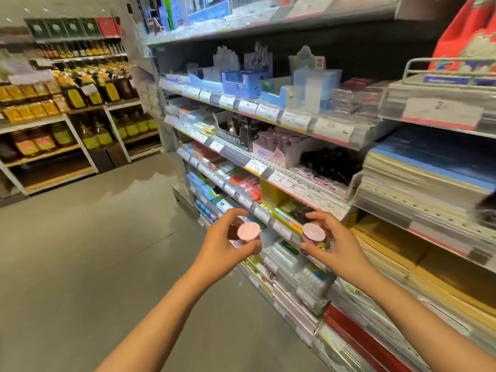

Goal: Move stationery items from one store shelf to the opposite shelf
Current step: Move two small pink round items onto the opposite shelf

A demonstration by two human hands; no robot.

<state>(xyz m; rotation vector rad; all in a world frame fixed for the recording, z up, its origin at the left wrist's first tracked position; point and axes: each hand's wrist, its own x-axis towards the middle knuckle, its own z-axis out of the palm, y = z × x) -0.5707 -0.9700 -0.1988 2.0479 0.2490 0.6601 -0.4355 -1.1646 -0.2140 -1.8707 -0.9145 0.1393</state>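
Beside shelf point(295, 181), hands hold round pink-lidded tubs point(248, 231).

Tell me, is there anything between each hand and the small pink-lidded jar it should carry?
Nothing visible is. The left hand is closed on one pink-lidded jar, and the right hand is closed on the other pink-lidded jar, in front of the stationery shelves. The opposite shelf is not in view, so that path cannot be judged.

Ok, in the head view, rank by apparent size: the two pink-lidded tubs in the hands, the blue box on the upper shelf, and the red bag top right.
1. Red bag, though cut off by the frame.
2. Blue box, farther away, so really bigger.
3. Left hand's tub and right hand's tub: alike, no ranking.
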